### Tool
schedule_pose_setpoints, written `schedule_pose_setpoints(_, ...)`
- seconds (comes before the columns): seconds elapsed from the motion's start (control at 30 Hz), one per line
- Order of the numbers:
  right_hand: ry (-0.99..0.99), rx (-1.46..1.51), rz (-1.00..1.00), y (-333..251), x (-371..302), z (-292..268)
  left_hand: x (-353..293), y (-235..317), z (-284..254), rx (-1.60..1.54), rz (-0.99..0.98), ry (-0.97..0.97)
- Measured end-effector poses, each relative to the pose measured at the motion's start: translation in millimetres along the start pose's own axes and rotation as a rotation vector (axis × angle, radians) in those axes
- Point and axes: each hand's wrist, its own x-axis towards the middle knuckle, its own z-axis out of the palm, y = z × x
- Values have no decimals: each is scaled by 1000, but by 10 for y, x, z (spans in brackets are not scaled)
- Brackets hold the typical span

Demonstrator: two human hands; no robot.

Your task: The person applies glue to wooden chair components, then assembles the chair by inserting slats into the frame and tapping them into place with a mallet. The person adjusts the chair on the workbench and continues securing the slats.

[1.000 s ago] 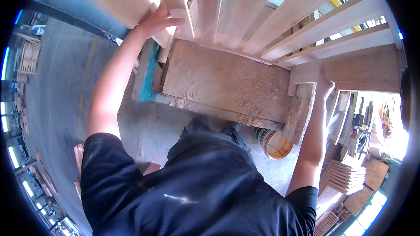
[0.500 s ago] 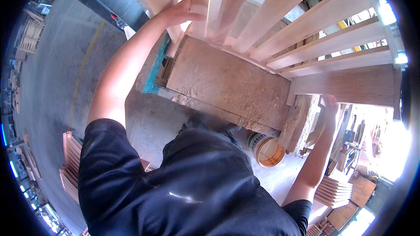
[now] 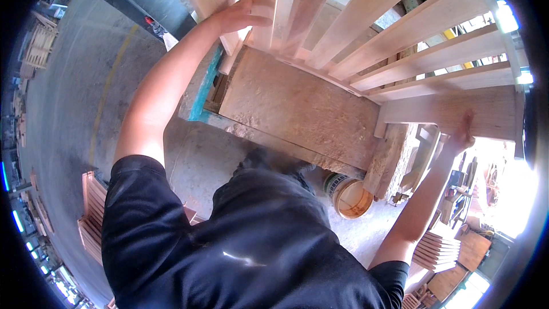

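A pale slatted wooden frame [image 3: 349,17] leans over the far side of a dusty wooden work surface [image 3: 297,111], its slats fanning out in the fisheye picture. At its far left, my left hand [image 3: 235,18] grips the outer board, fingers reaching across to the neighbouring slat. My right hand [image 3: 462,136] touches the lower edge of the wide end board [image 3: 457,109] on the right. Its fingertips lie on the board's face, and the rest of the fingers is too unclear to read. Whether anything small is under that hand cannot be made out.
Below the work surface stands a round bucket [image 3: 351,199]. A rough wood block [image 3: 389,163] sits at the surface's right end, a teal metal edge [image 3: 205,88] at its left. Stacked slatted pieces lie at left [image 3: 94,214] and right [image 3: 437,249]. A grey beam [image 3: 134,0] crosses the far left.
My right hand has moved rightward along the end board's lower edge. My left hand stays where it was, and the wooden frame has barely shifted.
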Motion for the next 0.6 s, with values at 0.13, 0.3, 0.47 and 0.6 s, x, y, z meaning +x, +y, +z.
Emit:
schedule_pose_setpoints(0.13, 61, -3, -95, 80, 38, -22, 18, -17, -18, -59, 17, -31)
schedule_pose_setpoints(0.3, 97, -1, -118, 145, 101, -61, 24, 72, -19, -47, -21, -44)
schedule_pose_setpoints(0.47, 41, -30, -19, -23, -39, -18, 16, -5, -7, -30, -1, -11)
schedule_pose_setpoints(0.6, 12, 11, -138, 17, -40, -25, 27, -55, -4, -45, 4, 12)
